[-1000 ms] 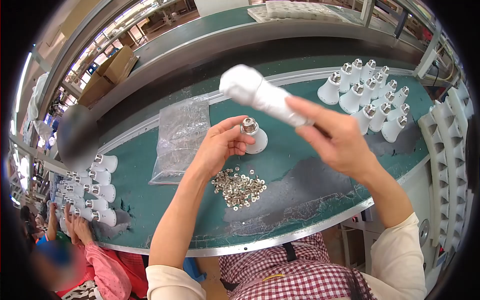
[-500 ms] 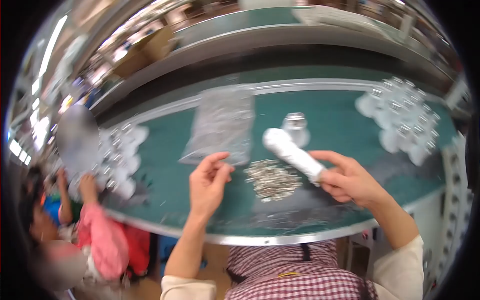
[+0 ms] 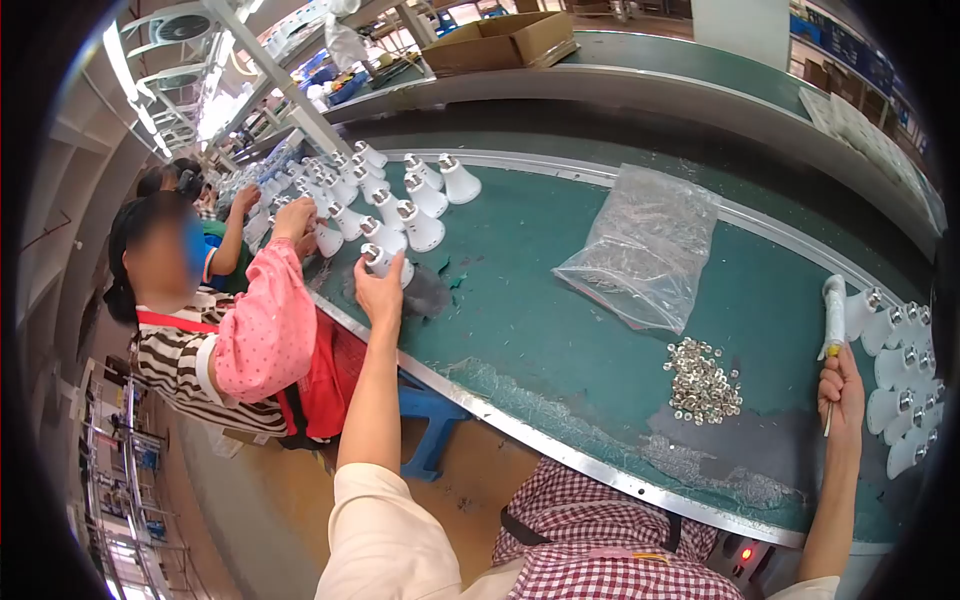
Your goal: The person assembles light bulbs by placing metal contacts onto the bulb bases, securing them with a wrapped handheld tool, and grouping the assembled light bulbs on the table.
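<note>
Reach has swung out to the side: your left hand (image 3: 380, 294) has gone from near the middle of the surface (image 3: 520, 265) to its left end, and its fingers are closed around a bulb (image 3: 382, 261). That puts a fresh piece in your grasp, at the near side of the left group of bulbs (image 3: 424, 230), close to the near edge. Whether its base has left the surface, you cannot tell from here.

Its metal cap points up and to the left in your view, the wide white end down and to the right. Its long axis follows that slant, much like the bulbs beside it; the curved lens makes the true lean hard to judge.

Your right hand (image 3: 842, 392) is clenched on the handle of a white-wrapped tool (image 3: 835, 306), just beside the right group of bulbs (image 3: 888, 330) near the right end. Its wrapped head points toward the far edge, its long axis running nearly straight up your view.

Between your hands lie a clear plastic bag (image 3: 650, 240) and a pile of small metal pieces (image 3: 703, 383). A co-worker's hand (image 3: 296, 216) is among the bulbs to your left.
</note>
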`<state>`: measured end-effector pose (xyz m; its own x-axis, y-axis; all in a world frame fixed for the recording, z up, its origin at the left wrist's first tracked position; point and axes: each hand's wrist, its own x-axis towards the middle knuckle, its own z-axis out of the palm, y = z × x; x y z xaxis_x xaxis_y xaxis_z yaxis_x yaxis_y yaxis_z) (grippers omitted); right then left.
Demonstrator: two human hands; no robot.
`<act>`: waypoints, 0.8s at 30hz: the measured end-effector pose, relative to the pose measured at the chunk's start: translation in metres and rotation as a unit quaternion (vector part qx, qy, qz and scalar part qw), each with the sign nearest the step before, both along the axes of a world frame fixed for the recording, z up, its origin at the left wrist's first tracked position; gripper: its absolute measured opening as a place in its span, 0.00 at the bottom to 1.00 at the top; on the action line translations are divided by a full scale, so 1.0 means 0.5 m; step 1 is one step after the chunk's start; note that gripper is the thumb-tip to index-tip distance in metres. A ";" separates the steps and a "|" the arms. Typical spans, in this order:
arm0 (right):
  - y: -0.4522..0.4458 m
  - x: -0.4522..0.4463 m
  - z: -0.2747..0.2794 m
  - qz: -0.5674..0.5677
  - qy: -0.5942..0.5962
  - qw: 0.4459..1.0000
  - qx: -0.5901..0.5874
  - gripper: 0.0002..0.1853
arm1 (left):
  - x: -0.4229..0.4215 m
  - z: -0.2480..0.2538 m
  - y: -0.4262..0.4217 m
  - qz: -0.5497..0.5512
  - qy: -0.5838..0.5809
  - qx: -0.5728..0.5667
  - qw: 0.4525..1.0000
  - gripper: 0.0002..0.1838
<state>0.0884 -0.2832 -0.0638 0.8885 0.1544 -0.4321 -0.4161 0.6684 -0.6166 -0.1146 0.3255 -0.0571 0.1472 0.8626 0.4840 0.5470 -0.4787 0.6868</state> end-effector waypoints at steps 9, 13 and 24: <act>-0.030 0.024 0.013 -0.092 -0.033 0.995 0.001 0.14 | 0.029 0.060 -0.068 -0.162 -0.061 -0.055 0.983 0.17; -0.023 -0.007 0.036 -0.020 -0.048 0.994 -0.097 0.27 | 0.137 0.103 -0.300 -0.436 -0.105 -0.118 0.886 0.08; -0.004 -0.023 0.032 0.021 -0.253 0.847 -0.466 0.22 | 0.367 0.056 -0.732 -0.655 0.129 -0.121 0.735 0.21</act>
